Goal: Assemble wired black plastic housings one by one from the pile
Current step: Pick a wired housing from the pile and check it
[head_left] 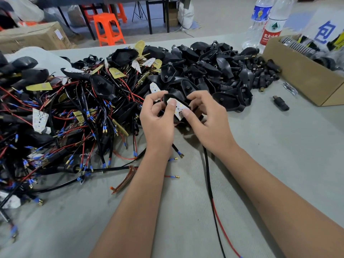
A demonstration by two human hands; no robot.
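Observation:
Both my hands hold one black plastic housing [172,96] just above the table, in front of the pile. A white LED board [179,109] lies in its open side. My left hand [158,120] grips the housing's left end, thumb pressing on the board. My right hand [206,116] grips the right end, thumb on the board's lower edge. The black and red wire [209,183] of this housing runs down between my forearms toward the near edge. A pile of empty black housings [204,71] lies behind my hands.
A tangle of wired boards and housings [74,112] covers the table's left. A cardboard box [305,75] of parts stands at the right, two water bottles [264,23] behind it. An amber lens [123,180] and a loose black plug [281,104] lie on the grey mat.

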